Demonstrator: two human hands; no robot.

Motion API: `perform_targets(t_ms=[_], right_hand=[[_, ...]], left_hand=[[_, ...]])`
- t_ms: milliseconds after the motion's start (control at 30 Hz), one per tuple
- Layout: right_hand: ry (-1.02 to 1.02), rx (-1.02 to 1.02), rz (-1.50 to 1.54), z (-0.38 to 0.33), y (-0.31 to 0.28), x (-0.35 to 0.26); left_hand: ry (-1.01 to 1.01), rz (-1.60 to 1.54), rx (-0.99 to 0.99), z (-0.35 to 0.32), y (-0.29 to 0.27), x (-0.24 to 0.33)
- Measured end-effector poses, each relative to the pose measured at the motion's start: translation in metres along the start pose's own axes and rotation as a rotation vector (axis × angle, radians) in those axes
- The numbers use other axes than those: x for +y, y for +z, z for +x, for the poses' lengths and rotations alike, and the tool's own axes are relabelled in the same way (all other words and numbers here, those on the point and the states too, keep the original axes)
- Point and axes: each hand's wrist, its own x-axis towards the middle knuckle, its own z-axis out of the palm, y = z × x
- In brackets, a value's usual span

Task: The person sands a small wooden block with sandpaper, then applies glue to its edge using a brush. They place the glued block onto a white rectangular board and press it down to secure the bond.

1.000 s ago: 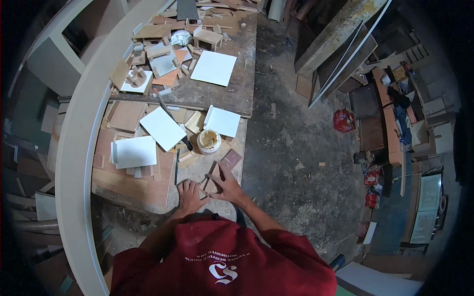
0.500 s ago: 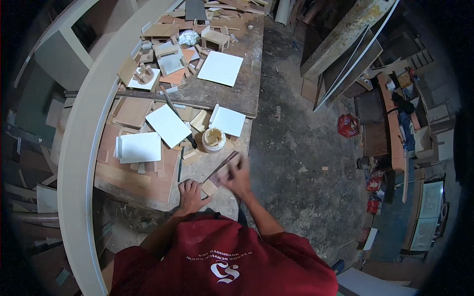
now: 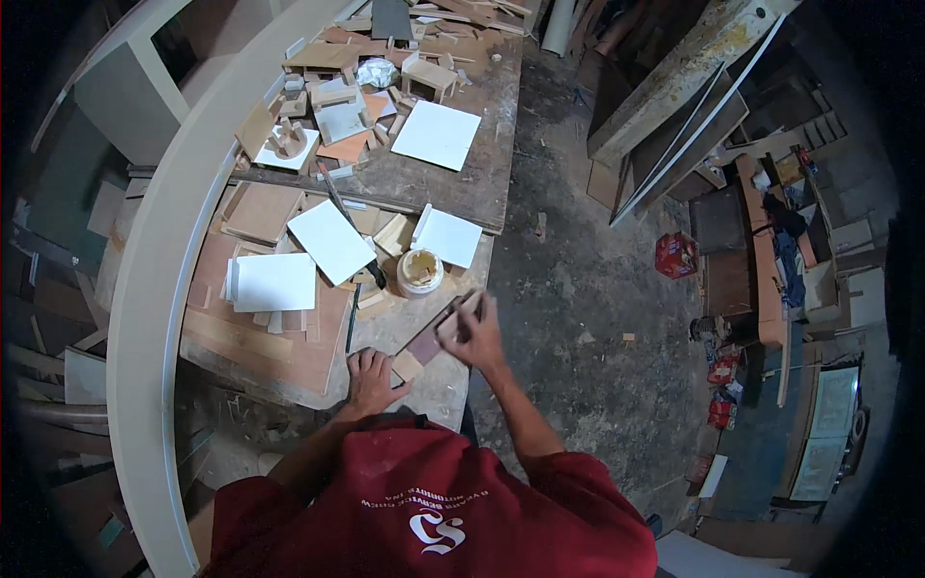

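Note:
At the near edge of the workbench (image 3: 442, 393) lies a brownish-purple strip (image 3: 421, 345), which looks like sandpaper. A small pale wood piece (image 3: 408, 365) sits at its near end. My right hand (image 3: 474, 337) grips a small wooden block (image 3: 468, 310), fingers wrapped round it, at the strip's far end. My left hand (image 3: 370, 382) lies on the bench edge with fingers apart and the thumb reaching to the pale piece. Beyond the strip stands an open white tub (image 3: 420, 274) with yellowish stuff inside.
White panels (image 3: 332, 242) and a dark-handled tool (image 3: 376, 276) lie left of the tub. Wood offcuts (image 3: 332, 55) and a small wooden stool-like frame (image 3: 430, 75) crowd the far bench. A long pale board edge (image 3: 145, 289) curves past on the left. A red box (image 3: 676, 255) stands on the floor.
My right hand, blurred before, has slid a little away from me and to the right along the strip, baring more of its purple surface. My left hand stays in place.

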Motion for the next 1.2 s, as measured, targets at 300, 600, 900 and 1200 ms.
perform_targets(t_ms=[300, 600, 900, 1200], right_hand=[[-0.021, -0.051, 0.002, -0.014, 0.016, -0.008], [0.040, 0.083, -0.002, -0.012, 0.016, -0.014], [0.032, 0.043, -0.048, -0.015, 0.014, -0.012], [0.000, 0.036, -0.032, -0.026, 0.032, -0.023]], left_hand=[[-0.023, -0.036, 0.023, -0.003, 0.005, 0.000], [-0.021, -0.023, -0.019, -0.002, 0.009, 0.000], [-0.018, -0.044, -0.043, -0.001, 0.007, 0.001], [0.003, -0.001, 0.002, -0.005, 0.011, 0.004]])
